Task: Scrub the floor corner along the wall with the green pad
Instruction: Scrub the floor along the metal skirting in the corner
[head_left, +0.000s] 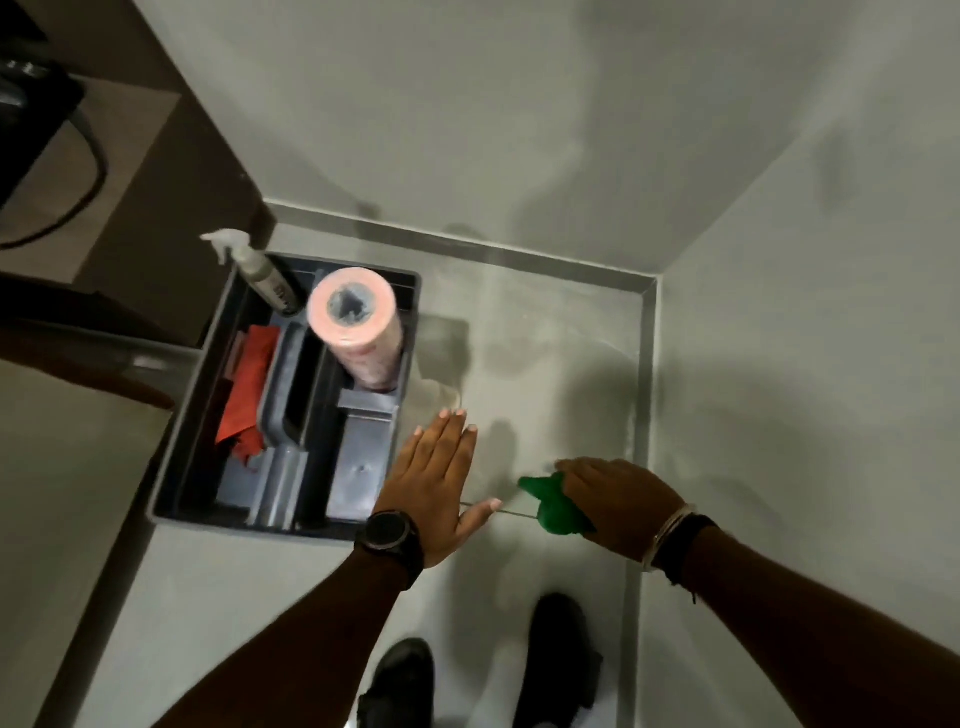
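Note:
The green pad (551, 503) is under my right hand (621, 496), which grips it low over the pale grey floor, left of the right-hand wall's skirting (644, 395). The floor corner (647, 288) where two walls meet lies farther ahead. My left hand (434, 483) is flat with fingers spread and holds nothing, just right of the caddy, a dark watch on its wrist.
A dark grey caddy (171, 462) stands on the floor at left, holding a spray bottle (260, 270), a pink roll (356, 327) and a red cloth (247, 384). Brown furniture (135, 156) rises at the far left. My two black shoes (553, 660) are below.

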